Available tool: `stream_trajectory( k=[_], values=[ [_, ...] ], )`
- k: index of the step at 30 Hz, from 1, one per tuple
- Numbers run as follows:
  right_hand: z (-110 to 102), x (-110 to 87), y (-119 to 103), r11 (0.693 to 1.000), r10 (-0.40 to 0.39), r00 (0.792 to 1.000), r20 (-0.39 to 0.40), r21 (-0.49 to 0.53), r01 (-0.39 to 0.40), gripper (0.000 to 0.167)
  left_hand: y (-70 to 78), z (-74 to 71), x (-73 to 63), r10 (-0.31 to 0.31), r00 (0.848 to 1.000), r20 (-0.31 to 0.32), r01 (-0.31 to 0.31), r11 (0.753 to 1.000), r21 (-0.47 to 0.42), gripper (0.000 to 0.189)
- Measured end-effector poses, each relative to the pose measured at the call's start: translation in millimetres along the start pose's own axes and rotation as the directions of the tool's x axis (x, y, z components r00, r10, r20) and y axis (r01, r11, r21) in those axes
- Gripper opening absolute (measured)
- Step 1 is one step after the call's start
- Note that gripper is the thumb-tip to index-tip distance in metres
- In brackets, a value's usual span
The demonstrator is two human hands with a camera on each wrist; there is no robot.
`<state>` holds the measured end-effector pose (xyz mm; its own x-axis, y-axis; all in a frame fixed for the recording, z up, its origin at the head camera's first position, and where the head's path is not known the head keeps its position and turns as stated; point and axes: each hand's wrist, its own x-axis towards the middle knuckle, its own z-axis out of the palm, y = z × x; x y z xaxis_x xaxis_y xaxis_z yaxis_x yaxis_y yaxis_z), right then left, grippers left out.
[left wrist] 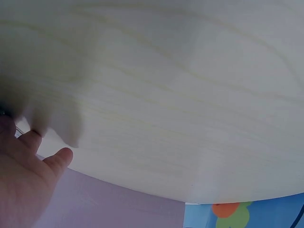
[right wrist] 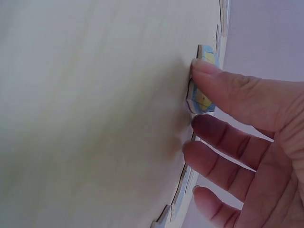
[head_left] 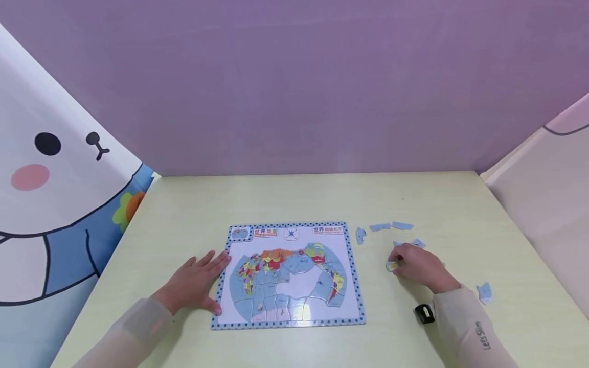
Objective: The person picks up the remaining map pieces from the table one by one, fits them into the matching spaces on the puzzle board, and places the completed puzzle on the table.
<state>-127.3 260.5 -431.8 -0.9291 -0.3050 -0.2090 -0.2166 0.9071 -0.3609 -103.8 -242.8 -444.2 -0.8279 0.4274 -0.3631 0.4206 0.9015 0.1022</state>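
Observation:
A flat world-map jigsaw board (head_left: pixel 357 286) with a dotted blue border lies in front of me, its oval partly filled with pieces and a bare white gap in the middle. My left hand (head_left: pixel 195 283) rests along the board's left edge, fingers spread. To the right of the board, my right hand (head_left: pixel 421 267) pinches a small blue-and-yellow puzzle piece (head_left: pixel 391 266) low over the table. In the right wrist view the thumb (right wrist: pixel 223 85) lies across that puzzle piece (right wrist: pixel 204 102), and the other fingers are bent below it.
Loose blue puzzle pieces (head_left: pixel 379 227) lie beyond the right hand, one (head_left: pixel 360 235) close to the board. Another loose piece (head_left: pixel 484 293) is right of the sleeve. A small black object (head_left: pixel 424 314) shows beside the right cuff. A purple backdrop (head_left: pixel 313 102) rises behind the table.

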Motion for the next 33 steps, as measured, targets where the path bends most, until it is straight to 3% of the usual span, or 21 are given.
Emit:
stream_trajectory(
  k=[10,21,26,33],
  values=[
    [0.7,-4.6,2.0,0.996,0.020,1.000,-0.005,0.082,-0.019,0.018,-2.1,2.1,1.8,0.015,1.000,-0.010,-0.015,1.000,-0.003,0.120],
    [2.0,-6.4,5.7,0.972,-0.007,0.999,-0.053,0.233,0.019,0.013,-2.4,3.3,0.8,0.008,1.000,-0.009,-0.008,1.000,-0.012,0.120],
    [0.6,-7.6,-0.1,0.938,0.012,0.997,-0.073,0.347,0.014,0.015,-2.4,3.3,-0.7,0.022,0.999,-0.027,-0.023,1.000,-0.014,0.120],
    [4.0,-8.0,-9.6,0.866,0.079,0.997,-0.014,0.496,-0.062,0.018,-2.1,1.7,-1.5,0.028,0.999,-0.030,-0.029,0.999,-0.024,0.119]
  ],
)
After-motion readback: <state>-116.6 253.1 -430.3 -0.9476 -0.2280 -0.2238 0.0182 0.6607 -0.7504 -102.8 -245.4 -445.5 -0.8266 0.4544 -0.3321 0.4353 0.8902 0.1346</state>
